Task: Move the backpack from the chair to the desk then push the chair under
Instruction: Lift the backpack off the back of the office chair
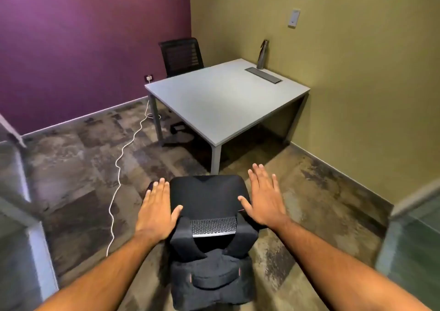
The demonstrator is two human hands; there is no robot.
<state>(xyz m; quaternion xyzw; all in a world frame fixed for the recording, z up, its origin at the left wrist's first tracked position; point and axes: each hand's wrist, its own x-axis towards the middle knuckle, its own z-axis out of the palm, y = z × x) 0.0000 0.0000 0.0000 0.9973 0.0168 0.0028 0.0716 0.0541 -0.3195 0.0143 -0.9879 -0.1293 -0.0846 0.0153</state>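
A black office chair [206, 195] stands on the carpet just in front of me, its seat facing the grey desk [221, 105]. A black backpack [210, 281] hangs on the near side of the chair's backrest, its straps looped over the top. My left hand [157, 211] is spread flat at the left edge of the seat, thumb over the seat. My right hand [264, 198] is spread flat at the right edge. Neither hand holds anything, and whether they touch the chair is unclear.
A second black mesh chair [181, 55] stands behind the desk by the purple wall. A metal bottle [262, 54] and a cable tray lid [263, 75] sit at the desk's far right. A white cable [117, 165] snakes across the carpet. Glass partitions flank me on both sides.
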